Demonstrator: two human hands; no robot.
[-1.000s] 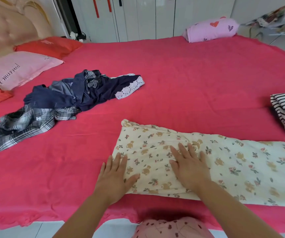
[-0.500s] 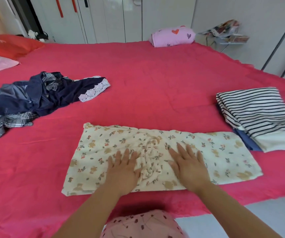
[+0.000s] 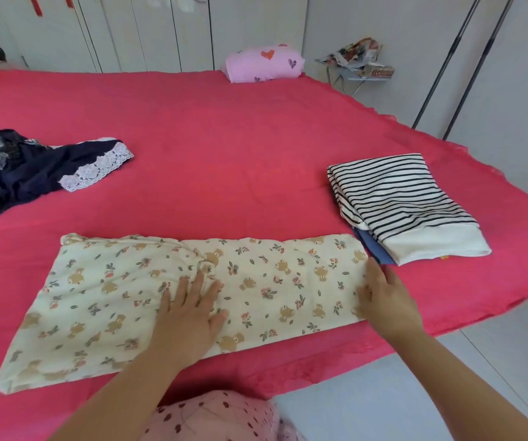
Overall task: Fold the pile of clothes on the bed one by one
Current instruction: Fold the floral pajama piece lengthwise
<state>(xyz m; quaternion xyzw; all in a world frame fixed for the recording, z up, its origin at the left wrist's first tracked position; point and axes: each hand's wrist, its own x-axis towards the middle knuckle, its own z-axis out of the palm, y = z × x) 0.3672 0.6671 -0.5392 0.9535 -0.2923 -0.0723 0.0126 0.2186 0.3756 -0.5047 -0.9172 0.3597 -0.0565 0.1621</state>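
Both hands lie flat, fingers straight, on the floral garment (image 3: 97, 297): left hand (image 3: 189, 313) at its middle, right hand (image 3: 386, 300) at its right end. It lies along the near edge of the bed (image 3: 224, 138), long axis left-right. Farther off: folded striped top (image 3: 396, 198) right, unfolded navy pile (image 3: 17, 176) left.

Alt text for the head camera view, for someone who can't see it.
A person's left hand presses on the middle of a cream floral garment on a red bed, right hand at its right end. Folded striped top right, unfolded dark clothes left.
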